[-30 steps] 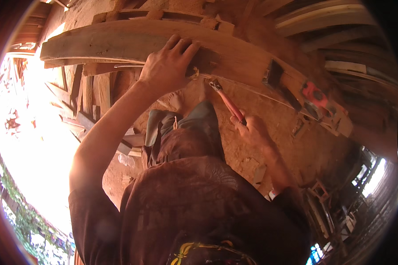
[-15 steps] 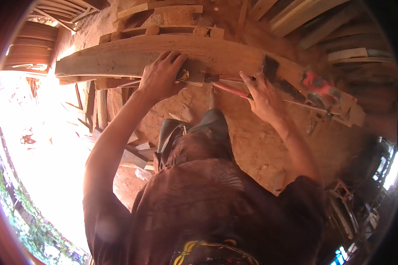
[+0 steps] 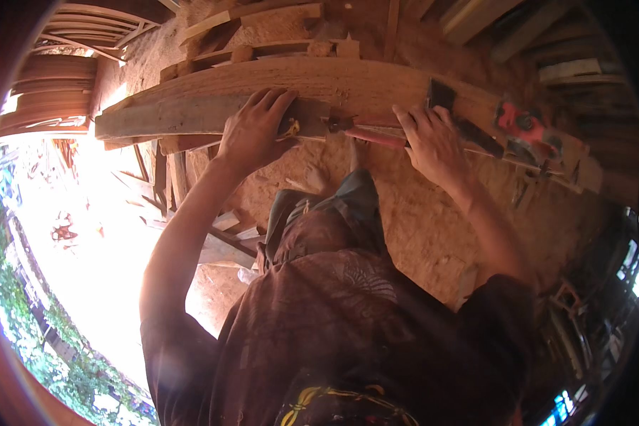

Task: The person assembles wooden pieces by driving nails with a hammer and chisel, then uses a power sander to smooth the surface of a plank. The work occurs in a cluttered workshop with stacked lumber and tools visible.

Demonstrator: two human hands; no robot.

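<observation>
Wooden plank [image 3: 192, 106]: long, slightly bowed, lying across the view from 10 to 2 o'clock on a rough timber stack. My left hand [image 3: 252, 131] presses flat on it, fingers spread, closed on nothing. My right hand [image 3: 433, 142] lies over the red handle of a hammer [image 3: 366, 133] laid along the plank's near edge; whether it truly grips it, I cannot tell. Red power tool [image 3: 525, 128] at 2 o'clock. Step, as I judge it: steadying the plank. Next calls for a firm hold on the hammer.
</observation>
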